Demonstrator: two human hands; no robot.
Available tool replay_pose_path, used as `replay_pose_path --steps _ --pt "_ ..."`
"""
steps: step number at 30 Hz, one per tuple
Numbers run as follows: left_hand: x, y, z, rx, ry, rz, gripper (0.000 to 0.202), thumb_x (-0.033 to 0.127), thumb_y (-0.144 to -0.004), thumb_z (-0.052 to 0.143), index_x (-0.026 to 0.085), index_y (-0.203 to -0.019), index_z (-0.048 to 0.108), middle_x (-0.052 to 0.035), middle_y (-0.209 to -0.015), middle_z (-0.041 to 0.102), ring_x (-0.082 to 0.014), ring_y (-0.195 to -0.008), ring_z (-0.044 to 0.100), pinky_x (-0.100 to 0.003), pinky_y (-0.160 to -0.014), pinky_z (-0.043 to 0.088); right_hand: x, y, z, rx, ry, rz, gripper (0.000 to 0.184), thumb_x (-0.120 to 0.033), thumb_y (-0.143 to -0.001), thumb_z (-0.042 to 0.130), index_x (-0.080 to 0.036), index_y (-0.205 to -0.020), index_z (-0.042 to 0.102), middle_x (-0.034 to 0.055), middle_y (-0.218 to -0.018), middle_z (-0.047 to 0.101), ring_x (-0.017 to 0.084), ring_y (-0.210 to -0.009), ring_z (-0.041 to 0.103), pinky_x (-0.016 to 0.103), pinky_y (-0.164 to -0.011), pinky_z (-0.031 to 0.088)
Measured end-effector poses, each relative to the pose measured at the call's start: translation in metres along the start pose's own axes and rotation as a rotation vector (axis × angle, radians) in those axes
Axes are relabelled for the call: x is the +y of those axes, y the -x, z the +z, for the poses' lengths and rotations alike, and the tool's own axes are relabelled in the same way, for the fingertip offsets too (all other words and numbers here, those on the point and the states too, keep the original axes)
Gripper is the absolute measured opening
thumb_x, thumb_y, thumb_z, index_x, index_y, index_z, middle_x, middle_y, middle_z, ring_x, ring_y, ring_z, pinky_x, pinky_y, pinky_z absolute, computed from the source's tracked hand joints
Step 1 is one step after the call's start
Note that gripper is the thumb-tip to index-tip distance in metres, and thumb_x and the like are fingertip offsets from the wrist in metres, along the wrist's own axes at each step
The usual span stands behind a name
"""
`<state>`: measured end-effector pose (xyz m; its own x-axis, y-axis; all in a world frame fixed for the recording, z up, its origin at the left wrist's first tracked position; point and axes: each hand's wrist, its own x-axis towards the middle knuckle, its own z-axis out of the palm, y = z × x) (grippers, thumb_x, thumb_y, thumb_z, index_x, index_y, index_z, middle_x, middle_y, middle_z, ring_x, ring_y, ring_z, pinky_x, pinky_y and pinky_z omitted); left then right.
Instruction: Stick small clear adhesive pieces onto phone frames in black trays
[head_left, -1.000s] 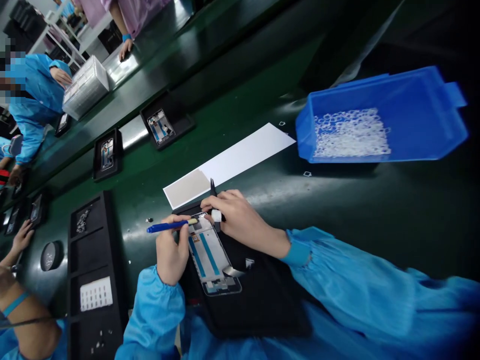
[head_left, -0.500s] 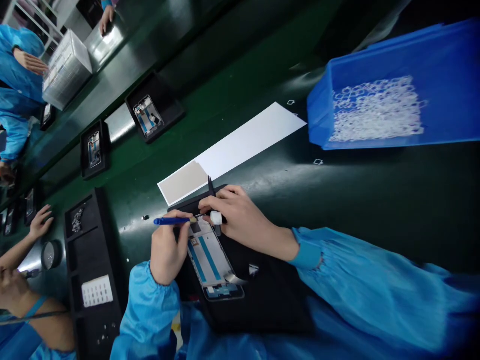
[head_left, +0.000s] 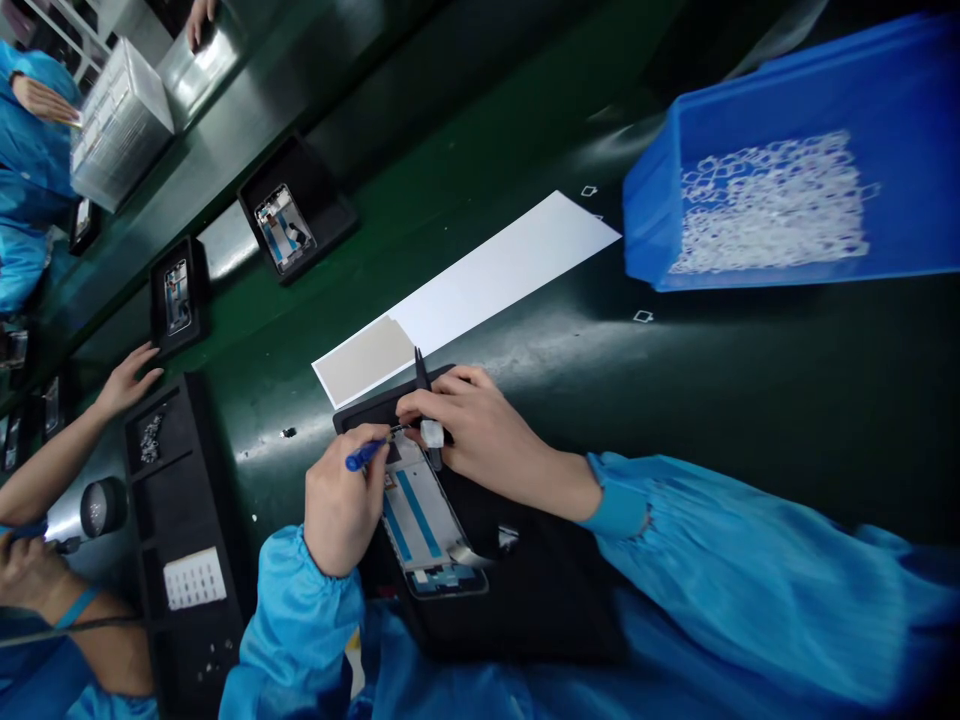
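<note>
A phone frame (head_left: 424,520) with blue strips lies in a black holder (head_left: 525,590) in front of me. My left hand (head_left: 341,510) is closed round a blue pen-like tool (head_left: 367,453) whose tip points at the frame's top edge. My right hand (head_left: 469,430) is closed on black tweezers (head_left: 421,375), with a white finger cot on one fingertip, and rests at the same top edge. Both of my sleeves are blue.
A white and grey sheet (head_left: 465,290) lies beyond the holder. A blue bin (head_left: 795,160) of small white parts stands at the right. A black compartment tray (head_left: 176,520) sits at the left, where a co-worker's hand (head_left: 127,380) reaches. More holders with phone frames (head_left: 281,225) ride the belt.
My left hand tilted the blue tool, so that it now points up and right toward the frame's top edge. The co-worker's hand at the left moved closer to the black tray. The view shifted slightly.
</note>
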<state>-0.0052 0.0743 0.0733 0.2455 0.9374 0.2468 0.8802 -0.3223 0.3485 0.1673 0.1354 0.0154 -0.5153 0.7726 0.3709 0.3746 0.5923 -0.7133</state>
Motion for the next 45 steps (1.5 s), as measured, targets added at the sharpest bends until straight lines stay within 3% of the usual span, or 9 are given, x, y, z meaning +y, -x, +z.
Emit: replay_pose_path --steps 12,17,20,25,28,32,36,41,45 --pt "-0.009 0.006 0.004 -0.057 0.097 0.028 0.02 0.008 -0.092 0.051 0.021 -0.106 0.054 -0.0063 -0.102 0.071 -0.017 -0.094 0.069 -0.029 -0.082 0.056 -0.001 0.0 -0.001 0.023 0.01 -0.032 0.041 0.006 -0.069 0.045 -0.022 -0.098 0.053 0.001 -0.085 0.067 0.019 -0.074 0.056 0.036 -0.083 0.035" --pt "-0.013 0.011 0.003 0.254 0.398 -0.19 0.012 0.013 -0.092 0.054 0.021 -0.1 0.05 -0.005 -0.096 0.069 -0.0176 -0.092 0.069 -0.033 -0.082 0.056 -0.004 -0.002 -0.003 -0.025 0.037 -0.006 0.035 0.004 -0.075 0.047 -0.021 -0.098 0.054 0.0028 -0.085 0.067 0.02 -0.076 0.057 0.037 -0.082 0.036" --pt "-0.014 0.016 -0.004 0.413 0.409 -0.175 0.012 0.011 -0.093 0.043 0.021 -0.093 0.049 -0.001 -0.083 0.063 -0.0153 -0.082 0.066 -0.031 -0.076 0.053 -0.004 -0.002 -0.003 -0.017 -0.003 0.006 0.028 0.0 -0.08 0.049 -0.021 -0.098 0.055 0.0022 -0.086 0.069 0.02 -0.075 0.058 0.039 -0.083 0.037" --pt "-0.012 0.025 0.0 -0.002 -0.204 0.043 0.023 0.011 -0.089 0.048 0.02 -0.103 0.065 -0.0015 -0.073 0.058 -0.0151 -0.064 0.055 -0.027 -0.058 0.041 -0.006 -0.002 -0.008 0.109 -0.183 0.075 0.019 -0.012 -0.094 0.042 -0.023 -0.098 0.057 0.003 -0.091 0.072 0.021 -0.084 0.063 0.042 -0.087 0.041" --pt "-0.012 0.027 0.008 -0.049 -0.398 0.105 0.026 0.013 -0.089 0.051 0.02 -0.109 0.067 -0.0007 -0.069 0.056 -0.0154 -0.061 0.053 -0.029 -0.056 0.038 -0.007 -0.002 -0.011 0.229 -0.301 0.169 0.02 -0.023 -0.099 0.042 -0.024 -0.111 0.057 0.0024 -0.082 0.072 0.022 -0.087 0.065 0.039 -0.084 0.046" --pt "-0.015 0.027 0.011 -0.06 -0.478 0.123 0.028 0.015 -0.091 0.051 0.021 -0.114 0.066 -0.0003 -0.069 0.054 -0.0151 -0.062 0.053 -0.029 -0.057 0.038 -0.006 -0.001 -0.012 0.317 -0.381 0.231 0.029 -0.035 -0.101 0.041 -0.025 -0.12 0.06 0.0037 -0.085 0.067 0.018 -0.074 0.063 0.033 -0.069 0.05" --pt "-0.014 0.022 0.008 -0.135 -0.508 0.136 0.032 0.012 -0.091 0.05 0.021 -0.118 0.064 -0.0003 -0.069 0.054 -0.0158 -0.062 0.053 -0.03 -0.057 0.039 -0.002 0.0 -0.009 0.341 -0.371 0.24 0.033 -0.041 -0.1 0.041 -0.024 -0.119 0.063 0.0082 -0.1 0.065 0.021 -0.085 0.063 0.036 -0.073 0.053" --pt "-0.008 0.008 0.0 -0.303 -0.523 0.159 0.026 0.015 -0.091 0.054 0.019 -0.115 0.065 -0.0013 -0.073 0.057 -0.0168 -0.063 0.057 -0.031 -0.056 0.041 -0.001 -0.001 -0.004 0.408 -0.5 0.316 0.028 -0.043 -0.099 0.044 -0.023 -0.111 0.059 0.0028 -0.078 0.061 0.019 -0.079 0.065 0.036 -0.075 0.055" --pt "-0.01 0.002 -0.01 -0.426 -0.476 0.121 0.03 0.016 -0.089 0.056 0.023 -0.117 0.065 -0.0011 -0.076 0.06 -0.0158 -0.061 0.059 -0.029 -0.055 0.044 0.005 -0.008 -0.014 0.433 -0.589 0.432 0.029 -0.049 -0.093 0.053 -0.022 -0.1 0.06 0.0018 -0.077 0.064 0.015 -0.063 0.063 0.03 -0.061 0.055"
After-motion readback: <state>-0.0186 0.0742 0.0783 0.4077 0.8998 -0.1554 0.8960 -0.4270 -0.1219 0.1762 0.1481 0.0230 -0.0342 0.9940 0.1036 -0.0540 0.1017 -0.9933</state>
